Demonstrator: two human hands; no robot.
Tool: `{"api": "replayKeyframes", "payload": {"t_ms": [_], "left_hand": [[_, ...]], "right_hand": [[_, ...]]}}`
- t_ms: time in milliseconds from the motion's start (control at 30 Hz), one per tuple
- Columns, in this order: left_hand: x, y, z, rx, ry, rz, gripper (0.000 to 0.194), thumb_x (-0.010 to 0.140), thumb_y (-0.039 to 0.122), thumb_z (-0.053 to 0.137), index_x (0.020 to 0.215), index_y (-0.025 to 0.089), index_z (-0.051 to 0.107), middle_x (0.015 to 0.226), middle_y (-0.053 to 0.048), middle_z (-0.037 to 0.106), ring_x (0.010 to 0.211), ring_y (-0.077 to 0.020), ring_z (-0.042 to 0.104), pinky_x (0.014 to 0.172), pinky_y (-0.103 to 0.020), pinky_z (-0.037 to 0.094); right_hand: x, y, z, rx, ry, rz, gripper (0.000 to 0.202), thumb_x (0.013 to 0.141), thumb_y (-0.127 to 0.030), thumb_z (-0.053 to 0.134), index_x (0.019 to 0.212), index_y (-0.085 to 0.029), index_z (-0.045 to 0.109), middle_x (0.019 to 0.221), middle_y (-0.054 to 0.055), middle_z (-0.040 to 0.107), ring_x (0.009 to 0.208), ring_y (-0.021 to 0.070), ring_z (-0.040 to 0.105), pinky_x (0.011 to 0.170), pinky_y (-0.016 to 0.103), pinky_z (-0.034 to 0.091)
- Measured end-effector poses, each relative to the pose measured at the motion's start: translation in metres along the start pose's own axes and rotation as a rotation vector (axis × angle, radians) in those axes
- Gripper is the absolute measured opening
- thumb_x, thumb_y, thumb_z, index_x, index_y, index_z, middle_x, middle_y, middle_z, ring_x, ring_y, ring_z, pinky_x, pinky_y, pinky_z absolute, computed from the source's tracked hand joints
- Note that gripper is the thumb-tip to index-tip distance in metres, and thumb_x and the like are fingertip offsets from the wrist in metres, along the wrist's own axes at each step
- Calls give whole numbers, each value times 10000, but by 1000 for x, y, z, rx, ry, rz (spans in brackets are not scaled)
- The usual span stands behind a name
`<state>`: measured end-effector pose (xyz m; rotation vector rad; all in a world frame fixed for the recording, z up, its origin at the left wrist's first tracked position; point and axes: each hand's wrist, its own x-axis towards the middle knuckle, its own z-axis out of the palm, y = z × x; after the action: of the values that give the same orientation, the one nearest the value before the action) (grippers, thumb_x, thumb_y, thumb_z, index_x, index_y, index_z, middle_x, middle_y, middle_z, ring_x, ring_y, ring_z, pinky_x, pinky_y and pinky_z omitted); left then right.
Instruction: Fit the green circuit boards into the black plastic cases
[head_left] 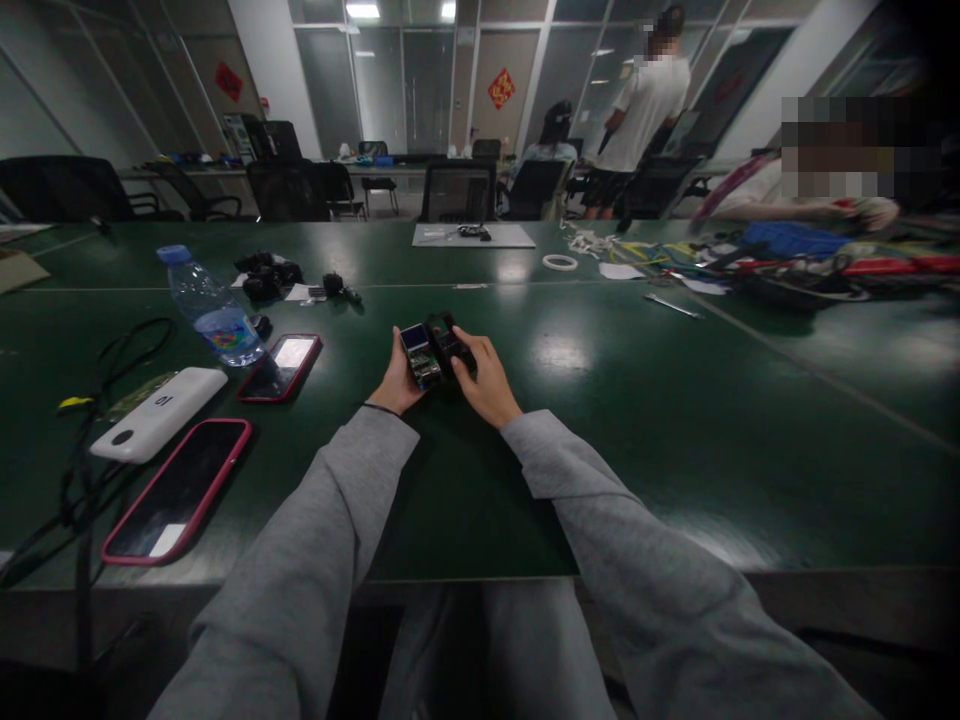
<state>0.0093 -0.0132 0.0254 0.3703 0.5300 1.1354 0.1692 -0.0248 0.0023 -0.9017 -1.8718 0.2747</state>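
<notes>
Above the green table, my left hand is closed on a small circuit board with a screen. Its screen is dark blue, and bare electronic parts show below it. Close against the board's right side, my right hand grips a black plastic casing, fingers on top and thumb at the near side. The casing lies tilted beside the board; whether the two are joined I cannot tell. My left fingers are partly hidden behind the board.
Left of my arm lie two red-cased phones, a white power bank, black cables and a tilted water bottle. Ahead are black parts, a tape roll and a wrench. A person sits far right near tangled cables.
</notes>
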Motion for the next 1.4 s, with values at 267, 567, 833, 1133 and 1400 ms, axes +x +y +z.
{"api": "replayKeyframes", "payload": {"t_ms": [267, 567, 833, 1133, 1400], "left_hand": [[1, 0, -2, 35, -96, 9, 739, 931, 679, 265, 1336, 146, 578, 1164, -150, 705, 1098, -282, 657, 979, -449, 484], [2, -1, -3, 52, -74, 14, 726, 942, 658, 265, 1338, 134, 577, 1123, -148, 719, 1068, -275, 669, 959, -437, 497], [2, -1, -1, 48, -62, -6, 723, 943, 653, 272, 1339, 130, 575, 1087, -145, 729, 1035, -263, 678, 950, -429, 502], [-1, -1, 2, 48, -15, -8, 685, 944, 641, 297, 1315, 146, 593, 1058, -133, 735, 1008, -266, 684, 920, -420, 519], [-1, -1, 0, 57, -17, -4, 689, 934, 653, 311, 1304, 153, 606, 1076, -139, 730, 1014, -272, 683, 917, -422, 520]], "right_hand": [[-2, 8, 9, 123, 54, 115, 748, 899, -605, 532, 1508, -274, 249, 1400, 132, 421, 1199, 274, 483, 1070, 522, 426], [-4, 1, 7, 177, -40, 254, 636, 914, -635, 481, 1348, -171, 443, 1312, 156, 556, 1207, 286, 546, 1083, 503, 409], [-5, -4, 6, 197, -56, 276, 598, 968, -620, 362, 1349, -163, 428, 1326, 162, 553, 1240, 280, 536, 1072, 495, 423], [-6, -1, 7, 171, -74, 242, 578, 981, -601, 342, 1353, -165, 411, 1338, 166, 538, 1245, 275, 529, 1072, 497, 420], [-5, -1, 7, 149, -72, 238, 576, 964, -621, 374, 1341, -187, 414, 1322, 159, 549, 1227, 277, 539, 1063, 502, 422]]}}
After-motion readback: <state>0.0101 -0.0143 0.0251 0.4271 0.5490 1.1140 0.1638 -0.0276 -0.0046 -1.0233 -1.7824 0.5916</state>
